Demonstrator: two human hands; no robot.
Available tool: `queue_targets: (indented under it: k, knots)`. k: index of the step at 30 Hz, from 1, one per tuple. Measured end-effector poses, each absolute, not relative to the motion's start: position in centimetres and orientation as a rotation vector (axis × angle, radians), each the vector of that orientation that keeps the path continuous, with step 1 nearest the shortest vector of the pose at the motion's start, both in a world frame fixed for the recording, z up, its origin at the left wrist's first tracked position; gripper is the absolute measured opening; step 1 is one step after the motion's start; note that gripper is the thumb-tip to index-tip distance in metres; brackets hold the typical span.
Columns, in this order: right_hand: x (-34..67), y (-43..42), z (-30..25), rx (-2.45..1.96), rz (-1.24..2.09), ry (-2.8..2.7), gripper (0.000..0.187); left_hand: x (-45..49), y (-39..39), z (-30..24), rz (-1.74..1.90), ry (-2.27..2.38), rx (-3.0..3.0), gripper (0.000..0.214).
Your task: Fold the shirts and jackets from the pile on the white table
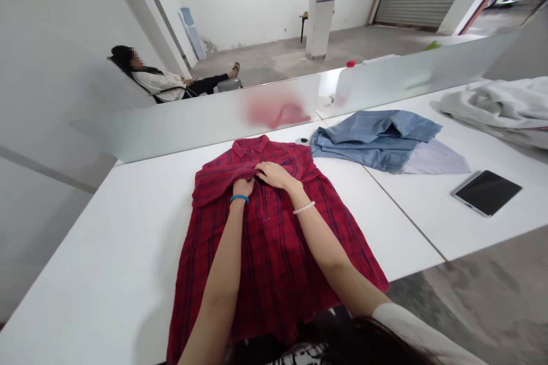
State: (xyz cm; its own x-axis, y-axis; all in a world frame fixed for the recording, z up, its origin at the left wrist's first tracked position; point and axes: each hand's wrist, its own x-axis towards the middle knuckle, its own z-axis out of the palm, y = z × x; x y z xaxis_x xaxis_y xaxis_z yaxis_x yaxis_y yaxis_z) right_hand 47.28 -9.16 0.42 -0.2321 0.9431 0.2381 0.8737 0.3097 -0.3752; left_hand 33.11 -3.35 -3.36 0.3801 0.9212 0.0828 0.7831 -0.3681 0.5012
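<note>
A red plaid flannel shirt (274, 262) lies spread on a white table (107, 256), collar at the far end. My left hand (244, 187), with a blue band on the wrist, grips a fold of cloth on the chest below the collar. My right hand (274, 175), with a white beaded bracelet, lies close beside it, its fingers closed over the same fold. The two hands touch the shirt only. A folded blue checked garment (372, 140) sits to the right of the shirt, apart from both hands, on top of a pale lilac cloth (436, 158).
A dark tablet (486, 192) and a crumpled grey-white cloth (496, 108) lie on the table at right. A frosted divider (192, 120) runs along the far edge, with a bottle (349, 82) behind it. Beyond, a seated person (158, 82) reclines. The table's right corner ends above a concrete floor (471, 296).
</note>
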Motion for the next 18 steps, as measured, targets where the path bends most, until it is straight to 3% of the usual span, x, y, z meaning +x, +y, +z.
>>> queue_targets:
  k: [9, 18]
  knots:
    - [48.1, -9.3, 0.7, -1.636, 0.269, -2.117, 0.020, 33.1, -4.7, -4.0, 0.352, 1.535, 2.341, 0.031]
    - [48.6, -9.3, 0.6, -1.659, 0.249, -2.116, 0.021, 31.5, -3.4, -3.1, 0.364, 1.435, 2.248, 0.022]
